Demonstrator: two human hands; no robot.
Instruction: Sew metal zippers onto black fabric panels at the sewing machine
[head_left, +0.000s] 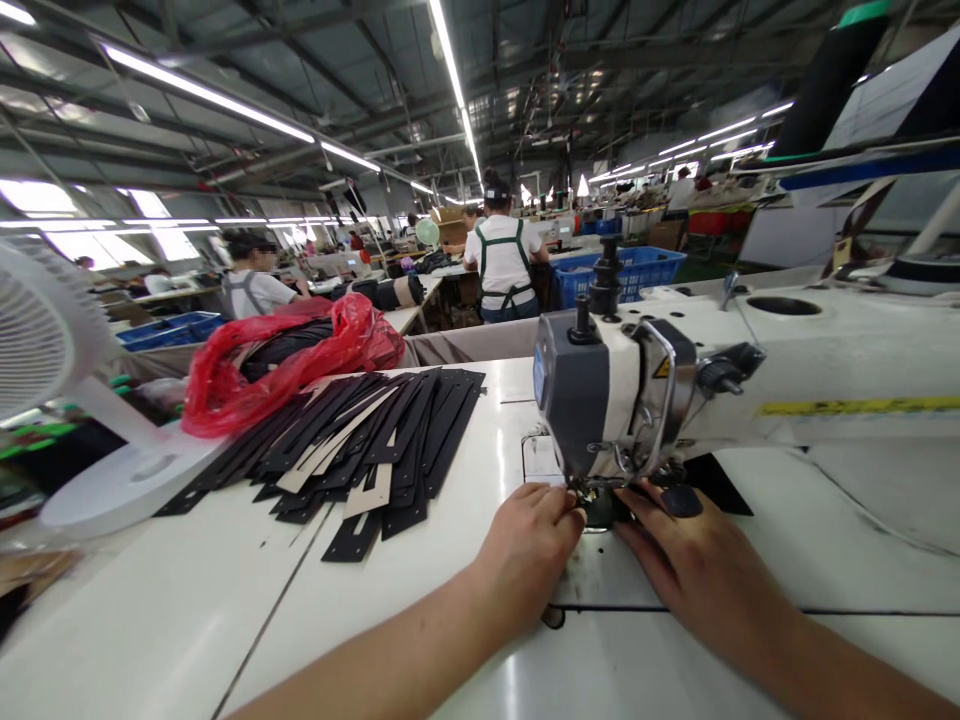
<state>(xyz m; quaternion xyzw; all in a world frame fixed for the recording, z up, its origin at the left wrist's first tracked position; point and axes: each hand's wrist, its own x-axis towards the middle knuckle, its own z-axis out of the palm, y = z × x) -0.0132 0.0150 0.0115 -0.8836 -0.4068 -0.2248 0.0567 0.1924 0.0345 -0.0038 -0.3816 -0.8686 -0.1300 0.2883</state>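
Observation:
A sewing machine (622,395) stands in front of me, its needle area low between my hands. Beneath the presser foot lies a small black piece (606,510), mostly covered by the machine head and fingers. From the left, my left hand (529,545) is closed, its curled fingertips pinching at the edge of that piece. My right hand (690,540) grips its other side with thumb and fingers; a dark band (681,501) sits around one finger. Behind the right hand a black corner (724,488) shows flat on the table; whether it belongs to the same piece I cannot tell.
Left of the machine lies a fanned heap of black slotted strips (405,450), some with beige sides up. Behind it is a red plastic bag (300,355) with dark pieces inside. A white fan (112,440) stands far left. Co-workers (501,255) and blue crates (637,272) are beyond.

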